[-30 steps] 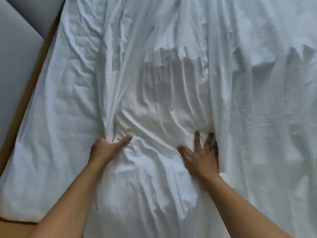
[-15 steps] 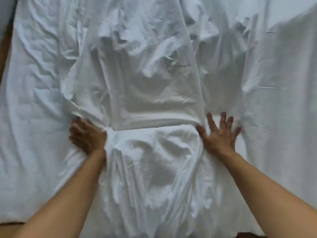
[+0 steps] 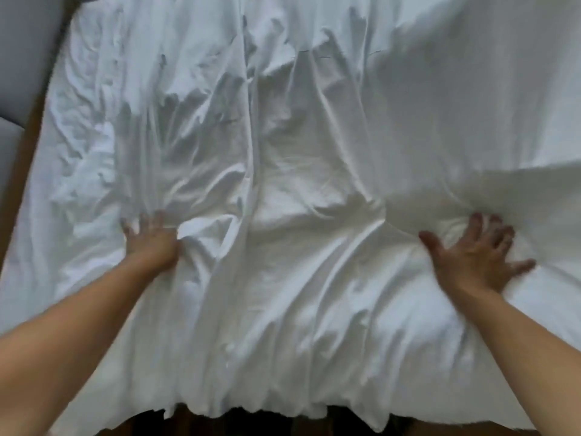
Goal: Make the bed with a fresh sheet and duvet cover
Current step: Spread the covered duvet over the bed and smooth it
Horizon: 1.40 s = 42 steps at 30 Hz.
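Note:
A white sheet [image 3: 308,171] covers nearly the whole view, creased with long folds running away from me and a ragged near edge hanging at the bottom. My left hand [image 3: 151,239] lies flat on the sheet at centre left, fingers straight and pointing away, partly blurred. My right hand [image 3: 478,250] presses flat on the sheet at centre right with fingers spread wide. The cloth between the two hands is stretched and rumpled. Neither hand grips any fabric.
A grey padded surface [image 3: 22,67] fills the upper left corner beside the bed. A brown wooden strip [image 3: 19,158] runs along the bed's left side. Dark floor [image 3: 257,423] shows below the sheet's near edge.
Both hands have slid outward, away from each other, flattening the sheet. The left hand, earlier bunched at a fold, now lies flat. The view has pulled back, showing the sheet's near edge.

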{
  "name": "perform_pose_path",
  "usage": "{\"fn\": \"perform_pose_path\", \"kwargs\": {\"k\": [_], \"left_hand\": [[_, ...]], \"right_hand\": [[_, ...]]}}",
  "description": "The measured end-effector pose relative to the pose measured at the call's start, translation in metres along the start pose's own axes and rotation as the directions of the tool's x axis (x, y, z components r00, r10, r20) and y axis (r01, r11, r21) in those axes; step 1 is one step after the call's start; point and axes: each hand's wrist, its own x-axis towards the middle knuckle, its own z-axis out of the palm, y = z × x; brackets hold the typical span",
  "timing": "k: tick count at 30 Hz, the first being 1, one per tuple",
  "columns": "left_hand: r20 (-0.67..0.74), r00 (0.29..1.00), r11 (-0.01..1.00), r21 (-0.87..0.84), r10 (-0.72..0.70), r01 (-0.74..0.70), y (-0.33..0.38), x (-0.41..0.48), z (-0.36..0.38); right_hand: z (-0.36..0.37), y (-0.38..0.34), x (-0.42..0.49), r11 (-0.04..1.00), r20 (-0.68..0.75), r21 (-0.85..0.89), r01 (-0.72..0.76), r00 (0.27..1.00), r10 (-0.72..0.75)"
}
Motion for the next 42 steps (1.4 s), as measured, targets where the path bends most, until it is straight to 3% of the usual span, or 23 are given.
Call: {"fn": "perform_pose_path", "kwargs": {"k": [2, 3, 5, 7, 8, 10, 12, 16, 18, 22, 25, 27, 30, 32, 34, 35, 36, 37, 39, 40, 42], "left_hand": [[-0.293, 0.939, 0.952, -0.189, 0.179, -0.240, 0.080, -0.042, -0.027], [-0.373, 0.897, 0.889, -0.289, 0.237, -0.355, 0.114, -0.060, -0.035], [-0.449, 0.858, 0.796, -0.411, 0.249, -0.446, 0.154, -0.090, -0.046], [-0.566, 0.804, 0.730, -0.470, 0.182, -0.496, 0.172, -0.103, -0.045], [-0.570, 0.797, 0.739, -0.446, 0.201, -0.505, 0.181, -0.104, -0.045], [-0.339, 0.872, 0.784, -0.402, 0.354, -0.474, 0.204, -0.109, -0.042], [-0.141, 0.892, 0.793, -0.414, 0.430, -0.448, 0.232, -0.111, -0.040], [-0.267, 0.859, 0.714, -0.478, 0.437, -0.512, 0.292, -0.137, -0.056], [-0.256, 0.859, 0.679, -0.530, 0.442, -0.508, 0.329, -0.166, -0.073], [-0.154, 0.829, 0.711, -0.446, 0.537, -0.543, 0.408, -0.207, -0.087], [-0.256, 0.810, 0.667, -0.466, 0.527, -0.581, 0.433, -0.222, -0.099], [-0.331, 0.776, 0.603, -0.493, 0.536, -0.627, 0.451, -0.243, -0.111], [-0.338, 0.727, 0.586, -0.435, 0.597, -0.683, 0.487, -0.285, -0.107], [-0.332, 0.737, 0.596, -0.437, 0.589, -0.674, 0.500, -0.304, -0.100], [-0.341, 0.778, 0.607, -0.490, 0.527, -0.626, 0.503, -0.316, -0.098], [-0.342, 0.798, 0.620, -0.504, 0.497, -0.602, 0.504, -0.321, -0.097], [-0.364, 0.809, 0.630, -0.507, 0.462, -0.588, 0.507, -0.328, -0.096], [-0.383, 0.820, 0.645, -0.507, 0.425, -0.572, 0.511, -0.339, -0.099], [-0.419, 0.816, 0.633, -0.519, 0.398, -0.575, 0.543, -0.368, -0.105], [-0.404, 0.802, 0.626, -0.502, 0.440, -0.597, 0.567, -0.385, -0.112], [-0.274, 0.797, 0.653, -0.463, 0.537, -0.599, 0.624, -0.405, -0.120]], "right_hand": [[0.006, -0.001, -0.007, 0.990, -0.165, 0.022, 0.141, 0.977, -0.136], [0.006, -0.004, -0.012, 0.979, -0.202, 0.062, 0.195, 0.963, -0.179], [-0.004, -0.006, -0.014, 0.962, -0.143, 0.148, 0.231, 0.967, -0.210], [-0.015, 0.004, -0.009, 0.962, -0.047, 0.126, 0.243, 0.970, -0.238], [-0.022, 0.011, -0.005, 0.960, -0.044, 0.112, 0.257, 0.966, -0.253], [-0.037, 0.031, 0.005, 0.954, -0.065, 0.078, 0.291, 0.956, -0.286], [-0.052, 0.060, 0.021, 0.955, -0.097, 0.012, 0.296, 0.951, -0.294], [-0.074, 0.096, 0.056, 0.989, -0.013, -0.030, 0.144, 0.989, -0.144], [-0.080, 0.095, 0.061, 0.991, 0.034, 0.000, 0.131, 0.991, -0.131], [-0.087, 0.117, 0.067, 0.955, -0.090, 0.013, 0.295, 0.952, -0.293], [-0.097, 0.133, 0.085, 0.927, -0.177, 0.052, 0.372, 0.917, -0.358], [-0.108, 0.149, 0.107, 0.931, -0.236, 0.096, 0.353, 0.916, -0.324], [-0.120, 0.171, 0.120, 0.917, -0.088, 0.169, 0.363, 0.932, -0.352], [-0.122, 0.187, 0.103, 0.832, -0.023, 0.191, 0.521, 0.850, -0.527], [-0.122, 0.226, 0.100, 0.792, -0.181, 0.055, 0.608, 0.786, -0.591], [-0.127, 0.255, 0.114, 0.839, -0.283, 0.004, 0.544, 0.805, -0.521], [-0.131, 0.290, 0.133, 0.920, -0.347, 0.013, 0.392, 0.865, -0.363], [-0.132, 0.329, 0.151, 0.978, -0.344, 0.065, 0.197, 0.925, -0.163], [-0.131, 0.400, 0.181, 0.988, -0.170, 0.102, -0.119, 0.976, 0.135], [-0.126, 0.425, 0.188, 0.987, -0.092, 0.070, -0.142, 0.985, 0.148], [-0.113, 0.448, 0.197, 0.998, 0.008, 0.068, -0.008, 1.000, 0.008]]}}
